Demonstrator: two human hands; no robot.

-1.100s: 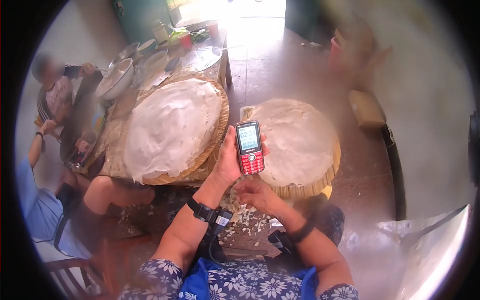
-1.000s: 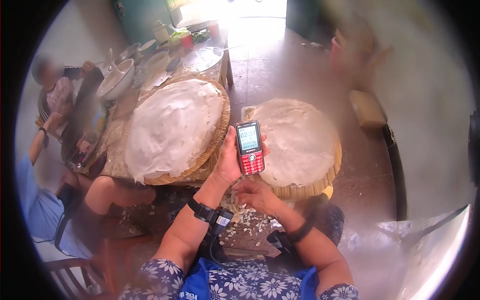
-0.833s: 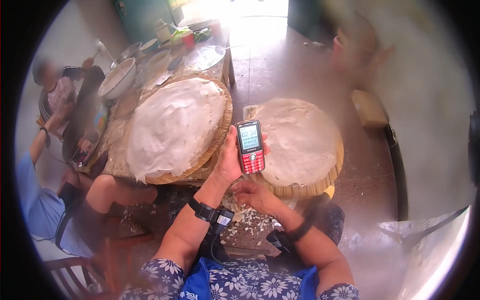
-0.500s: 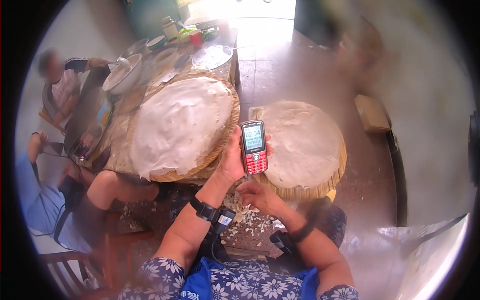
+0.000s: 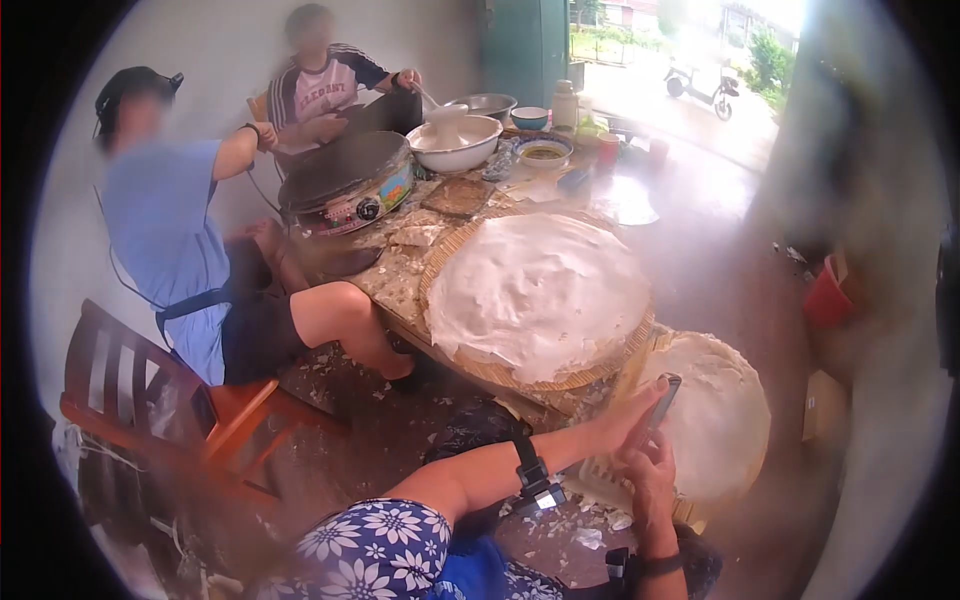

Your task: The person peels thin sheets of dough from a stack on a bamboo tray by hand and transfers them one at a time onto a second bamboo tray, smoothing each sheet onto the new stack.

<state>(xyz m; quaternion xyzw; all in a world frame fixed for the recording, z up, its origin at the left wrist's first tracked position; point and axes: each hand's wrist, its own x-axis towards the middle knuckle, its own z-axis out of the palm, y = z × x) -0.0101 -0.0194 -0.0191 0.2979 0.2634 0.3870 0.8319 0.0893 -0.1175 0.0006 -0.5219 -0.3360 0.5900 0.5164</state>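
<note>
My left hand (image 5: 622, 418) is wrapped round a mobile phone (image 5: 660, 400), seen edge-on at the near side of the smaller round mat. My right hand (image 5: 652, 470) is just below it, fingers bent close to the phone's lower end; whether they touch it is unclear. Pale thin sheets (image 5: 715, 415) lie on that smaller mat behind both hands. On the table, a larger woven mat (image 5: 640, 340) bears a wide pile of pale sheets (image 5: 535, 290).
One person in blue (image 5: 165, 220) sits at the left near a round griddle (image 5: 345, 170). Another person (image 5: 325, 90) holds a ladle over a white basin (image 5: 455, 145). A wooden chair (image 5: 235, 410) stands at lower left, a red container (image 5: 828, 292) at right.
The view has swung left, bringing the two people and the doorway into fuller sight. The phone, its screen facing the camera before, is now edge-on. My right hand is closer to it.
</note>
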